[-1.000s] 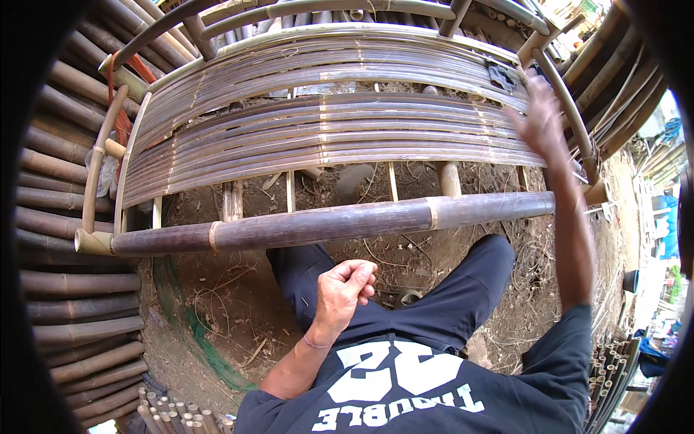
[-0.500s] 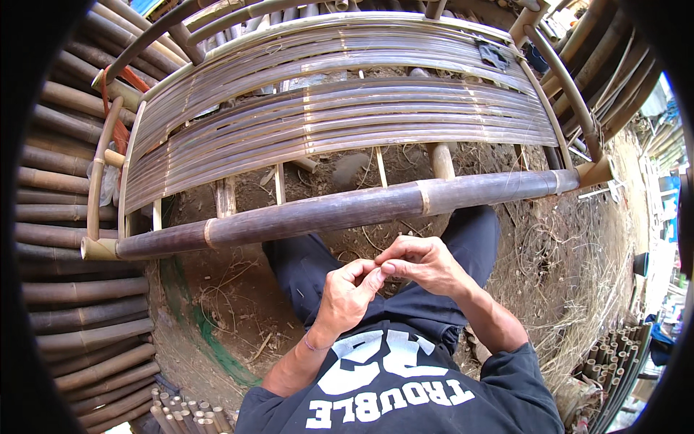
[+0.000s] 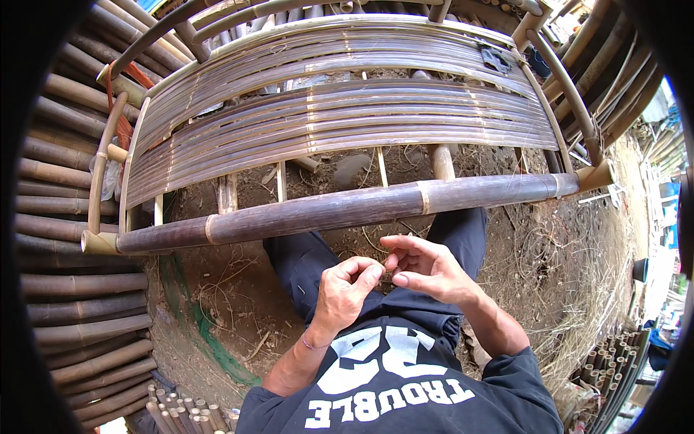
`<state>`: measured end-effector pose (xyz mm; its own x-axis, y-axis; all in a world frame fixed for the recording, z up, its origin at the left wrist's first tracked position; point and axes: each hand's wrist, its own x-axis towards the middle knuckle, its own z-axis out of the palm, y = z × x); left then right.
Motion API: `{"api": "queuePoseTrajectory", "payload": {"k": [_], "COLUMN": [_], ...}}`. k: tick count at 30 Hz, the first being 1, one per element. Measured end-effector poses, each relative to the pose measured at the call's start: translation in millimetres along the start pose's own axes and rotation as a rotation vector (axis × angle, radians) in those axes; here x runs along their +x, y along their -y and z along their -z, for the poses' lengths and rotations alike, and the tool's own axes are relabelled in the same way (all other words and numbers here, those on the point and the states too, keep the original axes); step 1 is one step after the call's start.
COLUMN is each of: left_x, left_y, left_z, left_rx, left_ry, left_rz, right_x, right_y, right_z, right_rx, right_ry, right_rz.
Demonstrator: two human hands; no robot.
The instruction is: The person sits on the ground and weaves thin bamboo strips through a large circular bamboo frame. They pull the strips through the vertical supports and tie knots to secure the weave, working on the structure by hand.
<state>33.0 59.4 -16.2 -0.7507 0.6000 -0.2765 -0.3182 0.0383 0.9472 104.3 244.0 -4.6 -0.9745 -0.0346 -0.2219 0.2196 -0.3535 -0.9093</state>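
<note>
Above my lap, my left hand [image 3: 343,291] is closed, thumb pressed to the bent forefinger; whatever it pinches is too small to make out. Close by on its right, my right hand [image 3: 426,269] has its thumb and fingers apart, with nothing visible between them. The two hands do not seem to touch. Just beyond them runs the thick dark bamboo pole [image 3: 325,211] along the front of a bamboo bench. Behind that pole lies the seat of thin split-bamboo slats [image 3: 376,116], with gaps between some of them.
Stacked bamboo poles [image 3: 83,289] line the left side. A dark object [image 3: 495,59] rests at the seat's far right. Green netting [image 3: 217,347] lies on the dirt ground at left. Cut bamboo bundles [image 3: 611,362] stand at lower right, more short pieces [image 3: 191,416] at lower left.
My right hand's thumb and fingers have come apart and drawn slightly away from the left hand, which keeps its pinch. Earlier, the fingertips of both hands met.
</note>
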Motion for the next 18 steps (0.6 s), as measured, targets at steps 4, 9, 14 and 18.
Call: {"api": "queuePoseTrajectory", "payload": {"k": [4,9,14,18], "left_x": [3.2,16.1,62.8,153.8], "left_y": [-0.1,-8.0,-20.8,-8.7], "left_z": [-0.2,2.8,34.5,56.6], "left_rx": [0.026,0.054,0.492,1.166], "left_ry": [0.030,-0.001,-0.106,-0.335], "left_rz": [-0.011,0.059,-0.088,-0.293], "right_x": [8.6,25.2,74.6,120.8], "right_y": [2.1,1.8,10.7,-17.1], "right_z": [6.1,11.2,64.5,131.7], "right_rx": [-0.480,-0.857,-0.978,-1.341], "right_ry": [-0.005,-0.107,-0.291,-0.342], "right_rz": [0.240,0.516,0.391,0.223]}}
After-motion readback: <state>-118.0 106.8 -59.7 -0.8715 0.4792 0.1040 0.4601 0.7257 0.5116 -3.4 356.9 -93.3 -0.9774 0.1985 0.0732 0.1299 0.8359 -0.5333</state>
